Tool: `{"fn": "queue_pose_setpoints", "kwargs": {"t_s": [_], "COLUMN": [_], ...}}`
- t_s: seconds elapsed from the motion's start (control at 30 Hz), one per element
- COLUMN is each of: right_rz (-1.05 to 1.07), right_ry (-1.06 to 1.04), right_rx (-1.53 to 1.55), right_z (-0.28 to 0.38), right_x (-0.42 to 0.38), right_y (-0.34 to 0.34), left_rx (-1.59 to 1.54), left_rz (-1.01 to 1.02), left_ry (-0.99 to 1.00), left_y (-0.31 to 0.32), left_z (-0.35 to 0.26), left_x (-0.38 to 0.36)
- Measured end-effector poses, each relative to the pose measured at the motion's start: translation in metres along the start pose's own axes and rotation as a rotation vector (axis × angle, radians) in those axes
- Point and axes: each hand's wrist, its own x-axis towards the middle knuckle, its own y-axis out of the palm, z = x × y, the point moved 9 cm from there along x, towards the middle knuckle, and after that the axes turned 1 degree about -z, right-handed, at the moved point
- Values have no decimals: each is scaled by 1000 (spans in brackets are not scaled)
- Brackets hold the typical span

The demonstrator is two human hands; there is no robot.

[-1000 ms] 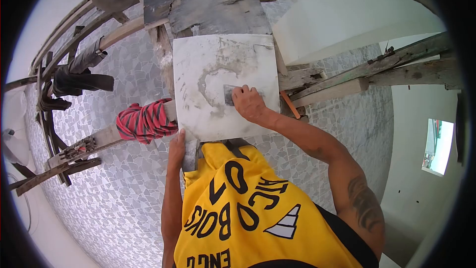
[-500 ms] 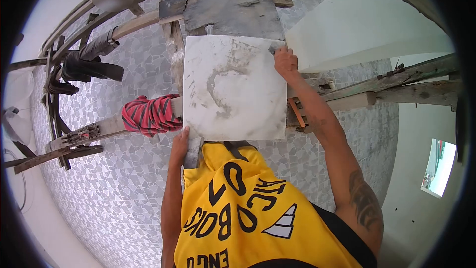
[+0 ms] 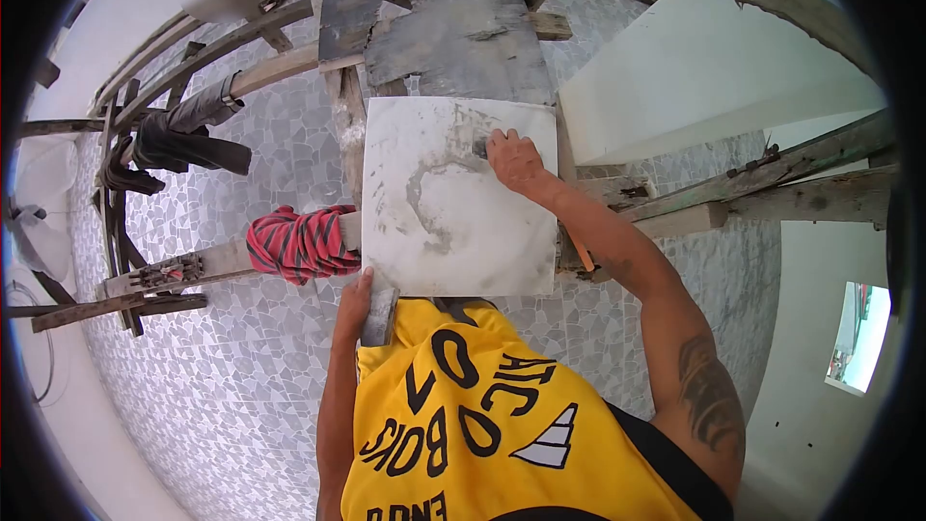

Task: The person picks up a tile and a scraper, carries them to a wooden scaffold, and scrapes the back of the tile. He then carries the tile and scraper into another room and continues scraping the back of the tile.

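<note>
A square white panel (image 3: 463, 241), smeared with grey dust and smudges, lies flat in front of me. On its upper right part, my right hand (image 3: 518, 159) presses a small dark grey piece (image 3: 480, 148) against the surface; the fingers cover most of it, and its kind is hard to make out. My left hand (image 3: 356, 301) grips the panel's lower left corner with the thumb at the edge; its other fingers are largely hidden. Beside that hand the end of a grey plank (image 3: 379, 316) sticks out from under the panel.
A red-and-black striped cloth (image 3: 302, 244) wraps a beam to the left. Dark clothing (image 3: 188, 143) hangs on the timber frame behind it. A worn grey board (image 3: 458, 43) lies beyond the panel. Wooden beams (image 3: 772, 178) extend right, near an orange strip (image 3: 581, 249).
My right hand has moved from the panel's upper right edge inward to the left, carrying the grey piece over the surface. My left hand keeps its corner. The view has shifted slightly.
</note>
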Motion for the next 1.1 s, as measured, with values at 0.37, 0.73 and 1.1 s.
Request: {"fn": "queue_pose_setpoints", "kwargs": {"t_s": [0.37, 0.73, 1.1], "right_rz": [6, -56, -81], "right_ry": [79, -282, -158], "right_rx": [-60, 390, 268], "right_z": [-24, 153, 199], "right_x": [-12, -94, -64], "right_y": [-4, -101, -89], "left_rx": [119, 77, 48], "left_rz": [58, 87, 77], "left_ry": [-28, -22, 103], "left_y": [-1, -1, -2], "left_z": [-12, -1, 13], "left_x": [-7, 0, 9]}}
